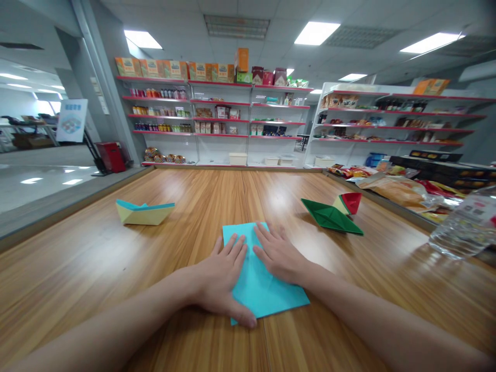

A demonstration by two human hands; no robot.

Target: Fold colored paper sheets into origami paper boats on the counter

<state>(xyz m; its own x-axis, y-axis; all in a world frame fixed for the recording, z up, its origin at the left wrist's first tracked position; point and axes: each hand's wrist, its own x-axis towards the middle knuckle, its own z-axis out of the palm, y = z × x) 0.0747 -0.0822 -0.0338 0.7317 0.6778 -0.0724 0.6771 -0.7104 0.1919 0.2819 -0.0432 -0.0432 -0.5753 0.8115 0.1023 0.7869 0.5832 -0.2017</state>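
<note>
A light-blue sheet of paper (258, 292) lies flat on the wooden table (186, 341), turned slightly at an angle. On its left side rests my left hand (219, 274), fingers stretched forward and thumb out over the near edge. My right hand (281, 256) presses on the upper right part of the sheet with its fingers spread, slightly blurred. Parts of the paper's side edges are hidden under both hands. Farther left stands a yellow and light-blue folded paper boat (145, 213). To the right are a green folded paper boat (331, 217) and a red and yellow folded paper piece (350, 203).
A clear plastic bottle (465, 227) stands at the right edge of the table. Behind it are packaged snacks (403, 191) and dark boxes (445, 170). Shelves of goods (220, 103) line the far side. A red box (111, 156) sits on the floor at left.
</note>
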